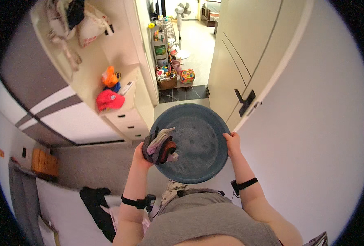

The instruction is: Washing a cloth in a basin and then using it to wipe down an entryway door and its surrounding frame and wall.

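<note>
A round blue-grey plastic basin (197,144) is held in front of me, with sudsy-looking water inside. My left hand (143,156) is at the basin's left side and grips a bundle of folded cloths (161,147), dark, pink, cream and brown, which overlaps the rim. Whether those fingers also clasp the rim is hidden. My right hand (233,142) holds the right rim, thumb on top. Both forearms wear black straps with small devices.
An open door (243,61) with a black handle stands at right, by a black marble threshold (183,94). Beyond are a toy box (187,76), shelf rack and fan (179,10). A drawer cabinet (123,118) with caps is left; a bed (68,212) with clothes lies lower left.
</note>
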Demonstrator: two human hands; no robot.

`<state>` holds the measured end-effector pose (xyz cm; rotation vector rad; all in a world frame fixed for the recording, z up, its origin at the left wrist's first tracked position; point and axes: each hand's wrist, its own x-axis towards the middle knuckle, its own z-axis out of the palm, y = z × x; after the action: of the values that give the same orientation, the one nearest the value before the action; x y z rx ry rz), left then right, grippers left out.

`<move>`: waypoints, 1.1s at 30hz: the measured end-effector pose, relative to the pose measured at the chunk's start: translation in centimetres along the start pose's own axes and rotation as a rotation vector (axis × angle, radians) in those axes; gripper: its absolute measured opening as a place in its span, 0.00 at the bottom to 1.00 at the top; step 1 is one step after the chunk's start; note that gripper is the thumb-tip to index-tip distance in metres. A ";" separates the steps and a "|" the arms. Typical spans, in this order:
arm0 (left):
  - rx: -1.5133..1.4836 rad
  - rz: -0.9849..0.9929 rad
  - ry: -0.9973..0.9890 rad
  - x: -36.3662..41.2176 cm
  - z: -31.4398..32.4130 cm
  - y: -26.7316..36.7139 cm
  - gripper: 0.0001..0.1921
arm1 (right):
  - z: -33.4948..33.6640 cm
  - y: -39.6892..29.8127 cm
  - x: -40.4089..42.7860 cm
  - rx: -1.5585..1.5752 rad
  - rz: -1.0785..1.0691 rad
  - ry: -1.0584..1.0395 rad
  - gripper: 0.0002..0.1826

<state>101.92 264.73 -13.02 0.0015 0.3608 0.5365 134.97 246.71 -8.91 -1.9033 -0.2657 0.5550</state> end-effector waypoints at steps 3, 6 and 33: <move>0.018 -0.067 -0.021 9.0 2.1 4.1 0.27 | 3.0 -0.1 8.0 -0.024 -0.009 0.117 0.09; 0.059 -0.090 -0.033 17.4 4.1 8.7 0.26 | 7.3 -3.9 13.9 0.139 -0.045 0.080 0.09; 0.134 -0.047 0.006 87.5 21.1 37.5 0.24 | 35.9 -25.0 81.1 0.154 0.034 0.165 0.10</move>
<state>160.08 342.73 -19.03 0.1200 0.4010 0.4655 189.25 320.65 -17.52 -1.7946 -0.0815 0.4249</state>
